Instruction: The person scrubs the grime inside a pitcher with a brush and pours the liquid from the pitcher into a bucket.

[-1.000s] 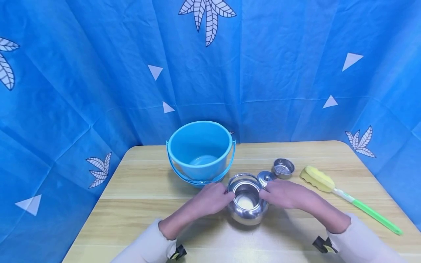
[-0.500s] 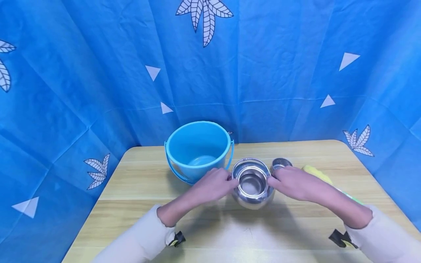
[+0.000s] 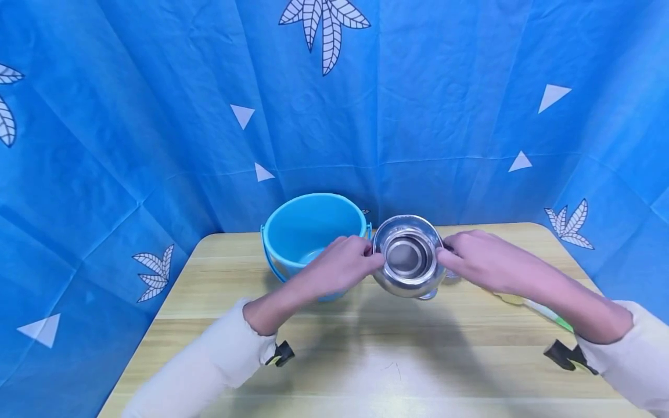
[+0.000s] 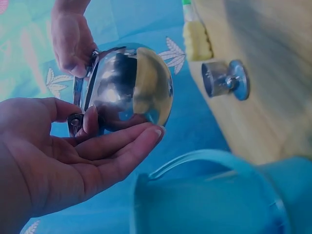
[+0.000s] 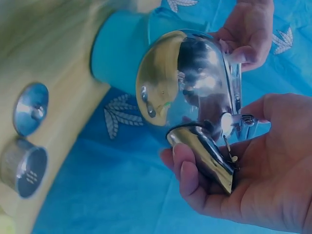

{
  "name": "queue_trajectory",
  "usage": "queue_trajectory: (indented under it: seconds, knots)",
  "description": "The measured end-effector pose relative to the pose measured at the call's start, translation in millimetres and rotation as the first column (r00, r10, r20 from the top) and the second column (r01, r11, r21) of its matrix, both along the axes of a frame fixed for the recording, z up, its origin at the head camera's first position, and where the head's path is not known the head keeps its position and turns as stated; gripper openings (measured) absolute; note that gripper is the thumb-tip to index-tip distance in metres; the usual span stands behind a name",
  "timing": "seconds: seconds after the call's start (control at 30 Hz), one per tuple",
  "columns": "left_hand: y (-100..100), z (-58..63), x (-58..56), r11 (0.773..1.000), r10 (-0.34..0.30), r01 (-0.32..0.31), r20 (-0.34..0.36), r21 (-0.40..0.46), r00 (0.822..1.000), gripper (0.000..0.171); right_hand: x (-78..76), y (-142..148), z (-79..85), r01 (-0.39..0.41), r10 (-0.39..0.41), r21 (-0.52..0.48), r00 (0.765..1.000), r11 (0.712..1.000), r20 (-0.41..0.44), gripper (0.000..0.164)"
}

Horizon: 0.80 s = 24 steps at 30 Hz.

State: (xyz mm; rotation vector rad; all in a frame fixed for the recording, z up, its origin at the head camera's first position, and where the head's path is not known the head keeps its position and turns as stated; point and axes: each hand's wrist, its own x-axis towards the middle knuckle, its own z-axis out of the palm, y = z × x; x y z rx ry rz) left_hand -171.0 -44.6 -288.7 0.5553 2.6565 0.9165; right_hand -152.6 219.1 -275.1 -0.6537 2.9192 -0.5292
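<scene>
A shiny stainless-steel teapot (image 3: 407,285) hangs over the table, its open mouth tilted towards the head camera. My left hand (image 3: 345,264) pinches the handle joint on one side; in the left wrist view its fingers lie along the round body. On the opposite side my right hand (image 3: 483,261) grips the pot at the other handle joint. The right wrist view shows those fingers curled round the short spout (image 5: 207,156). Below, the small metal lid (image 5: 31,109) rests on the table beside the perforated strainer cup (image 5: 24,168); both are mostly hidden in the head view.
A light blue bucket (image 3: 284,247) with a hanging handle stands at the back, just left of the pot. To the right lies a yellow sponge brush with a green handle (image 3: 564,324), partly behind the right forearm. A blue patterned cloth (image 3: 444,116) surrounds the wooden table (image 3: 235,337).
Both hands have raised the teapot from near the table, moving it away from the body and slightly right. Its mouth now tips towards the head camera. Bucket, strainer and brush stay put.
</scene>
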Motion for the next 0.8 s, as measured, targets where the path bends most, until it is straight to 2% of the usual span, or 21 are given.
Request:
queue_trajectory:
  seconds: [0.2, 0.5, 0.63, 0.8]
  knots:
    - [-2, 19.5, -8.5, 1.000, 0.015, -0.015, -0.009, 0.000, 1.000, 0.037, -10.6, -4, 18.0, 0.006, -0.005, 0.021, 0.999, 1.000, -0.039, 0.032]
    - [-14, 36.8, -24.5, 0.998, 0.068, -0.068, -0.026, 0.006, 0.997, 0.040, -27.9, -14, 34.2, 0.000, 0.004, 0.029, 0.994, 1.000, -0.114, 0.031]
    - [-22, 41.3, -30.9, 0.993, 0.121, -0.120, -0.040, 0.014, 0.992, 0.041, -35.6, -22, 39.3, -0.012, 0.015, 0.023, 0.990, 1.000, -0.141, 0.030]
    - [-33, 47.1, -40.8, 0.974, 0.226, -0.225, -0.033, 0.029, 0.974, 0.028, -46.2, -36, 42.5, -0.006, 0.006, 0.000, 0.978, 1.000, -0.207, 0.027]
